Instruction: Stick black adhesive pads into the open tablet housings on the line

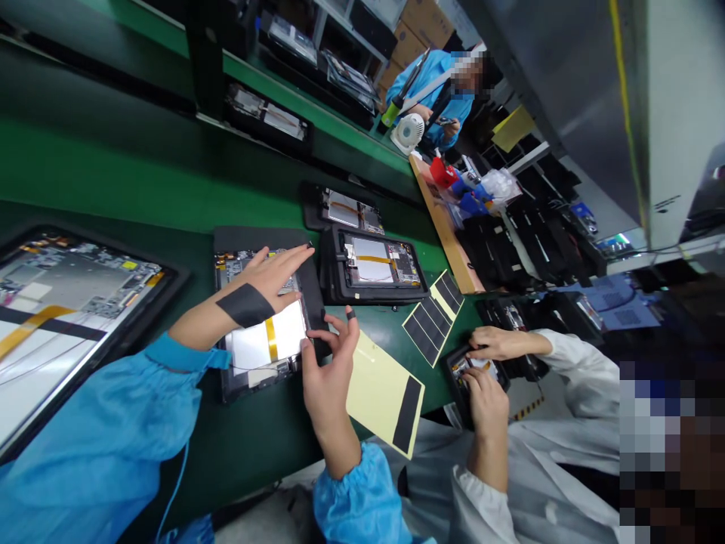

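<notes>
While at 1 coverless tablet (252, 346), 1 black-patched left hand (268, 281), fingers outstretched; 1 right hand (331, 381), hold unclear

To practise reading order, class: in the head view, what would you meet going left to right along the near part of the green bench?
Open tablet at the left edge → second open tablet under the left hand → pale yellow sheet → co-worker's open device

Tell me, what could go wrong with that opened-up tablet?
The right hand is near the tablet's thin wire and might snag it. The black patch on the left hand could drop onto the tablet. The yellow sheet seems to overhang the table and might slip.
</notes>
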`<state>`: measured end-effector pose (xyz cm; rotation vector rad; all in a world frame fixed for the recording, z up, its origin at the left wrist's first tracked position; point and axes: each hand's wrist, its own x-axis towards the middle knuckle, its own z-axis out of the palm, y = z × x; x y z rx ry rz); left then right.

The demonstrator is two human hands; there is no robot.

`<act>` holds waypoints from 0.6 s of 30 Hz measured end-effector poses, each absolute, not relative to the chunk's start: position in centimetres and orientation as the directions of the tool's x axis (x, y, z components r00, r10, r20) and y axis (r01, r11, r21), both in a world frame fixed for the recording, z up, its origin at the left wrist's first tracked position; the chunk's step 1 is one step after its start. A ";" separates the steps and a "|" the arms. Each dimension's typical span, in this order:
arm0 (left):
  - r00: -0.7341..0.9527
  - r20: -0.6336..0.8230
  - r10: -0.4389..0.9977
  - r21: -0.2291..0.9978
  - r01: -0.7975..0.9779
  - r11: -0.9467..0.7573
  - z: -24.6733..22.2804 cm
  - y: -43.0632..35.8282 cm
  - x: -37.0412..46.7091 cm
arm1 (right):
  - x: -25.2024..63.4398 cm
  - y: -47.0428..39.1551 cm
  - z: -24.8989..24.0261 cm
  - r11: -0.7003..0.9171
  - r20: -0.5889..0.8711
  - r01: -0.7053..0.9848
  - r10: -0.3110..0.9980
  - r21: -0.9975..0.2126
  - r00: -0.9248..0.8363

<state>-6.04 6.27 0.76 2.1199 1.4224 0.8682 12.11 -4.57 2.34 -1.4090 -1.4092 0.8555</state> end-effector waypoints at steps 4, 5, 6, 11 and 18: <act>0.209 0.277 0.938 0.672 0.656 -0.345 -0.6 7.3 -5.1 | 11.8 -3.9 2.5 0.057 0.103 0.355 0.988 -0.933 0.113; 0.192 0.281 0.940 0.674 0.658 -0.336 -0.8 7.4 -5.0 | 11.7 -3.8 2.4 0.064 0.111 0.357 0.988 -0.932 0.112; 0.177 0.286 0.942 0.676 0.660 -0.329 -0.8 7.5 -4.8 | 11.6 -3.7 2.4 0.074 0.120 0.363 0.987 -0.929 0.108; 0.133 0.319 0.938 0.677 0.661 -0.324 -0.1 6.9 -4.3 | 11.2 -4.0 1.8 0.118 0.165 0.397 0.983 -0.910 0.085; 0.200 0.391 0.898 0.673 0.604 -0.428 -1.2 6.5 -4.1 | 11.1 -4.0 1.6 0.114 0.170 0.386 0.979 -0.915 0.116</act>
